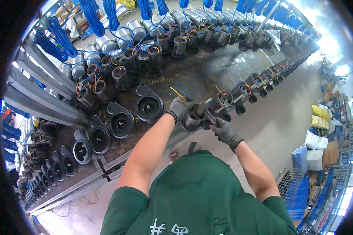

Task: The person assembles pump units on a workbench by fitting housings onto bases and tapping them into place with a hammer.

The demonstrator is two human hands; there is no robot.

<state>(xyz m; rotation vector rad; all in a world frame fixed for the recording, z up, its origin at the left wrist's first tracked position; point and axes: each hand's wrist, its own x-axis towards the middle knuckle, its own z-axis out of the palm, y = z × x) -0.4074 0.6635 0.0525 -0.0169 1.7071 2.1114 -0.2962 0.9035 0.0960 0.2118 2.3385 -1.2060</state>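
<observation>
My left hand (179,109), in a dark grey glove, is closed on the side of a dark round pump casing (192,122) at the bench's near edge. A loose yellow wire (177,93) rises just beyond its fingers. My right hand (226,134), gloved alike, is closed around a short dark cylindrical bar (210,116). The bar's far end lies by the casing; whether it is a tool handle or part of the pump, I cannot tell. Close to the right hand stands a dark motor body (224,98) with coloured wires on top. The fingertips are partly hidden.
Open black snail-shaped casings (121,124) line the near edge leftward. Across the dark bench (231,58) stand wired motor bodies (121,77) and silver cylinders (135,29). Blue cable bundles (91,17) hang above. Grey rails (43,94) stand left; cartons and sacks (321,117) lie right.
</observation>
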